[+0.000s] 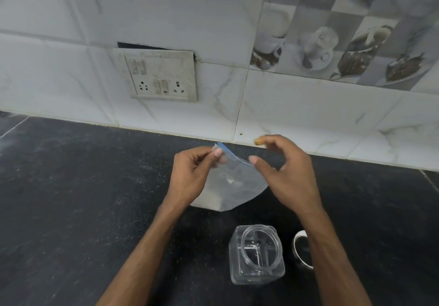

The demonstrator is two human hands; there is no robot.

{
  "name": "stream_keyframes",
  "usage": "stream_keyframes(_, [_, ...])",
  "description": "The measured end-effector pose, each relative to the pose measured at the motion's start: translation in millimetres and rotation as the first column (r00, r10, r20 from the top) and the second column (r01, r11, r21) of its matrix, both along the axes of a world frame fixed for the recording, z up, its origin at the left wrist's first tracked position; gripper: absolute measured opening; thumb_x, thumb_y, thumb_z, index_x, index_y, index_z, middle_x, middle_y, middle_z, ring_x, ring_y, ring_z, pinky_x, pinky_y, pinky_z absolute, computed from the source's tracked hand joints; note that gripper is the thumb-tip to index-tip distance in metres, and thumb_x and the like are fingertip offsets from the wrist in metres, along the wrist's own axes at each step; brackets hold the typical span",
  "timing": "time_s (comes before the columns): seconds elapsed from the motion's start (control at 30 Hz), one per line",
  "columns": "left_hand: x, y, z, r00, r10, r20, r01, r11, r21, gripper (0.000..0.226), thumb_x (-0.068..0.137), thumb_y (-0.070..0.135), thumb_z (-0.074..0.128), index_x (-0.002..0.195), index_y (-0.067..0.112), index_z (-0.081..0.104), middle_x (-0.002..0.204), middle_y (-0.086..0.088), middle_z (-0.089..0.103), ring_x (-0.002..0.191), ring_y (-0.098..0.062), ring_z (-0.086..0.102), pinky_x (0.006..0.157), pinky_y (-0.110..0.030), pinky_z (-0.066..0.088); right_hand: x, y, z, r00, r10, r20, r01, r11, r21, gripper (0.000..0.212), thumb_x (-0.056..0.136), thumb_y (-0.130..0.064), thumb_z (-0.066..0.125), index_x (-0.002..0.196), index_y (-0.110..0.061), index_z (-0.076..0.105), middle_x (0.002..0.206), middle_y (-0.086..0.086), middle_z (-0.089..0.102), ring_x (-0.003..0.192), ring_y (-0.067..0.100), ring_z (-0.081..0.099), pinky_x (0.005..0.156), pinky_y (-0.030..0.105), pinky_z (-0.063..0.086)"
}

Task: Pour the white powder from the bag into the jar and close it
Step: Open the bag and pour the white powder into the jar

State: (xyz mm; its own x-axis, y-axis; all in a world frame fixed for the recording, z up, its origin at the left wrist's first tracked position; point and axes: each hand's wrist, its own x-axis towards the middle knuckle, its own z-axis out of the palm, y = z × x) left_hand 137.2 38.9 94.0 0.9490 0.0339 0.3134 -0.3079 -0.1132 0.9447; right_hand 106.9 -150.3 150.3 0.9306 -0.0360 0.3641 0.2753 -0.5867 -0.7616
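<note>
A clear plastic bag (234,184) with a blue zip strip along its top stands on the black counter, white powder settled in its bottom. My left hand (190,175) pinches the bag's top left corner. My right hand (287,175) has its thumb on the right end of the blue strip, and its raised fingers hold a small yellow-brown bit. Nearer to me stands an open, empty square clear jar (257,254). Its lid (300,250) lies top down just right of the jar, partly hidden by my right forearm.
The black stone counter (83,198) runs to a white tiled wall at the back. A switch and socket plate (161,77) is set in the wall above the counter. Fine white dust speckles the counter surface.
</note>
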Motion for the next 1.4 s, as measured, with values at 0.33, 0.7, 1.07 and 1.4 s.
stream_keyframes(0.33, [-16, 6, 10, 0.989, 0.063, 0.133, -0.062, 0.998, -0.013, 0.020, 0.090, 0.009, 0.068, 0.087, 0.026, 0.077, 0.084, 0.021, 0.077, 0.082, -0.002, 0.074, 0.076, -0.015, 0.056, 14, 54, -4, 0.988, 0.150, 0.038, -0.145, 0.984, -0.105, 0.020, 0.085, -0.011, 0.075, 0.103, -0.020, 0.075, 0.098, -0.017, 0.070, 0.090, -0.003, 0.064, 0.085, 0.006, 0.047])
stream_keyframes(0.7, [-20, 10, 12, 0.939, 0.239, 0.246, -0.227, 0.971, -0.075, 0.017, 0.087, 0.014, 0.069, 0.093, 0.030, 0.073, 0.079, 0.022, 0.075, 0.074, -0.003, 0.072, 0.074, -0.017, 0.056, 5, 39, -16, 0.985, 0.087, 0.147, -0.080, 0.995, -0.055, 0.022, 0.079, -0.009, 0.080, 0.101, -0.014, 0.077, 0.090, -0.018, 0.068, 0.082, -0.018, 0.060, 0.078, 0.000, 0.043])
stream_keyframes(1.07, [-26, 27, 9, 0.911, 0.315, 0.267, -0.308, 0.949, -0.066, 0.017, 0.088, 0.012, 0.069, 0.087, 0.028, 0.073, 0.077, 0.030, 0.073, 0.077, 0.006, 0.070, 0.077, -0.010, 0.052, -14, -7, -39, 0.994, -0.011, 0.108, 0.003, 0.997, 0.073, 0.032, 0.076, -0.004, 0.082, 0.100, -0.021, 0.073, 0.091, -0.021, 0.070, 0.086, -0.006, 0.069, 0.079, 0.009, 0.051])
stream_keyframes(1.4, [-35, 29, -2, 0.906, 0.361, 0.220, -0.349, 0.933, -0.091, 0.017, 0.087, 0.011, 0.068, 0.089, 0.028, 0.073, 0.077, 0.029, 0.073, 0.075, 0.005, 0.070, 0.076, -0.014, 0.055, -17, -16, -39, 0.990, -0.066, 0.123, 0.049, 0.990, 0.132, 0.029, 0.072, -0.003, 0.085, 0.093, -0.017, 0.071, 0.075, -0.012, 0.076, 0.084, 0.001, 0.072, 0.089, 0.013, 0.049])
